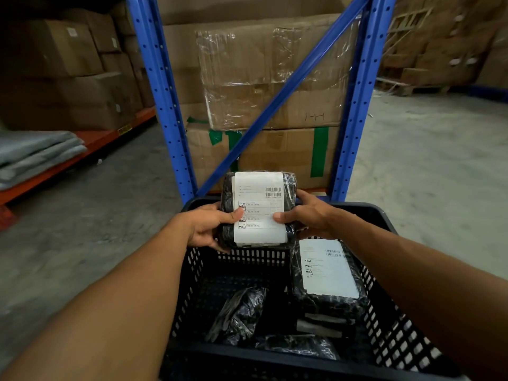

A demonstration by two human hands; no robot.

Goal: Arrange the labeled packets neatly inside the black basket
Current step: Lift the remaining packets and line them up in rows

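A blue rack [165,86] loaded with cardboard boxes [275,78] fills the view at twelve o'clock. Below it the black basket [406,336] takes the six o'clock area. A labeled packet [328,273] lies along the basket's wall at three o'clock, label up, long axis running from six toward twelve. The held packet [258,207] hovers over the far rim, label facing the camera, barcode end uppermost, long axis upright. The left hand [207,225] clamps its nine o'clock edge, the right hand [308,213] its three o'clock edge, thumbs on the label.
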